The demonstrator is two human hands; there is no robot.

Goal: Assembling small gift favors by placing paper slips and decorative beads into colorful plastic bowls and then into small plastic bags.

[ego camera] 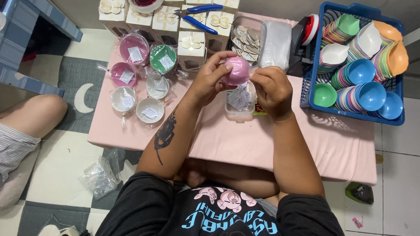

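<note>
My left hand [209,81] holds a small pink bowl [237,70] above the pink table [245,144], fingers curled over its rim. My right hand [272,89] grips the bowl's right side with fingertips closed on it. Directly beneath the bowl sits a small clear tub [239,101] holding several small paper slips.
A blue basket [350,114] of stacked coloured bowls stands at the right. Several wrapped bowls [135,74] lie at the left. White gift boxes [191,46], blue pliers [199,13] and a clear tray [247,37] sit at the back. Another person's leg [30,118] is at far left.
</note>
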